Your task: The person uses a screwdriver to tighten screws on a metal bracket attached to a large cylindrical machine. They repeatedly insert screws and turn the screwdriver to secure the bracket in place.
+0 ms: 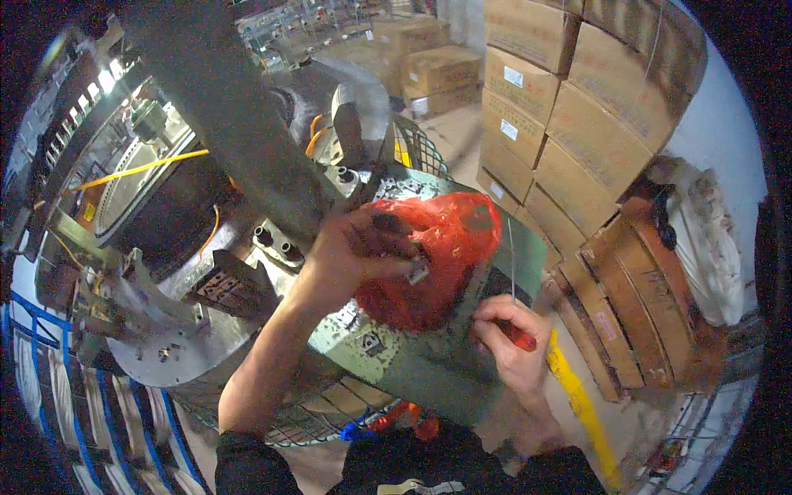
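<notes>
My left hand point(375, 243) reaches over a crumpled red plastic bag point(458, 227). Its fingers pinch a small pale metal piece point(419, 271), whose exact kind I cannot make out. To the right, my right hand point(513, 342) is closed around the red handle point(521, 337) of a screwdriver, with its long thin shaft point(511, 260) pointing up and away from me. Under the bag is a worn green tabletop point(445, 375), scattered with small dark bits. What the bag holds is mostly hidden.
A round machine with a thick grey column point(223, 99) and metal fixtures point(276, 239) stands on the left. Stacked cardboard boxes point(594, 124) rise at the far right, with flattened cardboard point(619, 305) nearer. A wire basket point(289, 412) sits below the tabletop. Yellow tape point(577, 396) marks the floor.
</notes>
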The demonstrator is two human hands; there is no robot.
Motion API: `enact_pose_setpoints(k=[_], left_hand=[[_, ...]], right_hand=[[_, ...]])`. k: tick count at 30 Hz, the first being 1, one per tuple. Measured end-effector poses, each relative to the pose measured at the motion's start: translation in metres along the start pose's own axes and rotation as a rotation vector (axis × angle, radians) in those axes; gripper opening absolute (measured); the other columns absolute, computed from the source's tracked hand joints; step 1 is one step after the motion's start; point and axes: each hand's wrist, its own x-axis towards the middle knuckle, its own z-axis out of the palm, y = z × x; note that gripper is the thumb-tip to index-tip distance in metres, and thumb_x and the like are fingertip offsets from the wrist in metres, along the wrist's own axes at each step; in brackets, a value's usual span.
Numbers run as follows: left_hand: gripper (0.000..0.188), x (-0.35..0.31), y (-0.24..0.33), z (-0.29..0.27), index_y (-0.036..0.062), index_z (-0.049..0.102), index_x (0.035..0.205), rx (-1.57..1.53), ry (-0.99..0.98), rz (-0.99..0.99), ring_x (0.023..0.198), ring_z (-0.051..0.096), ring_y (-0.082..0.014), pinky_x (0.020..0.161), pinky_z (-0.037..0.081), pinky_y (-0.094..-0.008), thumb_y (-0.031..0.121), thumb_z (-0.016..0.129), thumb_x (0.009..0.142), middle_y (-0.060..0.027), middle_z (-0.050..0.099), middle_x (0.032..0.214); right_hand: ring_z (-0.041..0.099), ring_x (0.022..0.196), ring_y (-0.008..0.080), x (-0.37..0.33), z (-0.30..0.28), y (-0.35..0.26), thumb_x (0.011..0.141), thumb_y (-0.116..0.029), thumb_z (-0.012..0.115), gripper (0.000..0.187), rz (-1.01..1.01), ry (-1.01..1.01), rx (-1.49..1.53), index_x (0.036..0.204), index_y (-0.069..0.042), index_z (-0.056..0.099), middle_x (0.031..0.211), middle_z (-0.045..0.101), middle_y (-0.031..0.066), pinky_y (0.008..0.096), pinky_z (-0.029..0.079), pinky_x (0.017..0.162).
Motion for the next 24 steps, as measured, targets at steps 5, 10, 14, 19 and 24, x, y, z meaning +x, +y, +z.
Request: enact_pose_setpoints(k=[5, 10, 14, 19, 24], left_hand=[[0.047, -0.027, -0.001, 0.024, -0.0037, 0.065, 0.123, -0.138, -0.094, 0.006, 0.103, 0.073, -0.0196, 0.090, 0.062, -0.0366, -0.008, 0.082, 0.080, -0.0124, 0.075, 0.109], [0.043, -0.046, -0.001, 0.024, -0.0059, 0.063, 0.124, -0.235, -0.114, -0.025, 0.103, 0.073, -0.0212, 0.085, 0.064, -0.0349, -0.007, 0.078, 0.084, -0.0133, 0.074, 0.107], [0.040, -0.055, -0.002, 0.015, -0.0072, 0.063, 0.123, -0.256, -0.136, -0.024, 0.103, 0.073, -0.0213, 0.085, 0.063, -0.0351, -0.007, 0.075, 0.085, -0.0142, 0.074, 0.109], [0.037, -0.062, -0.006, 0.006, -0.0063, 0.065, 0.121, -0.198, -0.131, 0.010, 0.102, 0.073, -0.0197, 0.086, 0.063, -0.0349, -0.007, 0.076, 0.086, -0.0124, 0.074, 0.109], [0.034, -0.066, -0.011, -0.002, -0.0055, 0.067, 0.119, -0.168, -0.131, 0.017, 0.102, 0.073, -0.0189, 0.086, 0.062, -0.0340, -0.007, 0.076, 0.086, -0.0116, 0.074, 0.108]], right_hand=[[0.067, 0.096, 0.0200, 0.007, 0.020, -0.009, 0.078, 0.015, 0.069, 0.019, -0.098, -0.007, -0.075, 0.093, 0.005, 0.073, 0.102, 0.071, 0.0105, 0.0303, 0.053, 0.086], [0.069, 0.102, 0.0216, 0.002, 0.043, -0.007, 0.078, 0.009, 0.077, 0.024, -0.073, -0.017, -0.055, 0.100, 0.002, 0.077, 0.110, 0.073, 0.0117, 0.0324, 0.053, 0.091], [0.070, 0.105, 0.0220, -0.004, 0.056, -0.005, 0.079, 0.007, 0.079, 0.025, -0.004, -0.005, 0.030, 0.103, 0.001, 0.078, 0.113, 0.073, 0.0123, 0.0331, 0.054, 0.093], [0.067, 0.100, 0.0155, -0.011, 0.070, -0.005, 0.084, 0.014, 0.072, 0.019, -0.033, -0.003, 0.007, 0.101, 0.004, 0.074, 0.116, 0.071, 0.0108, 0.0285, 0.054, 0.088], [0.067, 0.100, 0.0146, -0.013, 0.080, -0.004, 0.085, 0.014, 0.072, 0.021, -0.034, 0.010, 0.041, 0.102, 0.003, 0.074, 0.115, 0.071, 0.0099, 0.0275, 0.054, 0.088]])
